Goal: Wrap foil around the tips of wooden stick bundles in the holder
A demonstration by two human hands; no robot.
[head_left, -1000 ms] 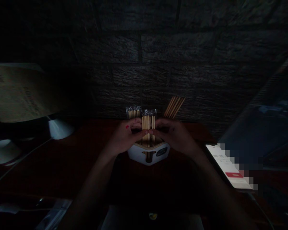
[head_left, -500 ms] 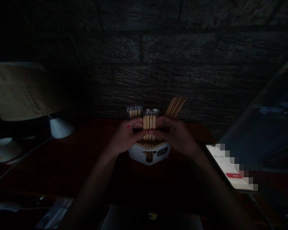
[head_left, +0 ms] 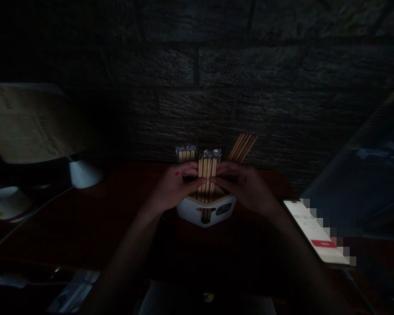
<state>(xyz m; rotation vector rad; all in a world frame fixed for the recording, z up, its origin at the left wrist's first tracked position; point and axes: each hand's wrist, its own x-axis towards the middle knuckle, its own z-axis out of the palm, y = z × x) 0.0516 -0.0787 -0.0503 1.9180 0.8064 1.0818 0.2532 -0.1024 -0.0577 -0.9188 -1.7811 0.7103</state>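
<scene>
Between my two hands stands a bundle of light wooden chopsticks (head_left: pixel 207 173) in clear plastic, its lower end inside a white box (head_left: pixel 190 213) with a T-shaped cutout. My left hand (head_left: pixel 174 186) is closed on the bundle's left side, thumb across the front. From the right, my right hand (head_left: pixel 238 181) grips the same bundle, its thumb close to the other. Behind my left fingers rises a second wrapped bundle (head_left: pixel 186 154). Darker loose chopsticks (head_left: pixel 244 146) lean to the right behind my right hand. The lower parts of both are hidden.
A lamp with a printed paper shade (head_left: pixel 33 124) and white base (head_left: pixel 84 173) stands left, beside a white cup-like object (head_left: pixel 6 203). A lit phone (head_left: pixel 315 234) lies right. A dark brick wall (head_left: pixel 197 78) backs the reddish-brown table (head_left: pixel 118 218). A plastic packet (head_left: pixel 75 291) lies front left.
Both thumbs have drawn slightly apart on the front of the chopstick bundle. The view has shifted a little; the hands otherwise keep their hold at the box.
</scene>
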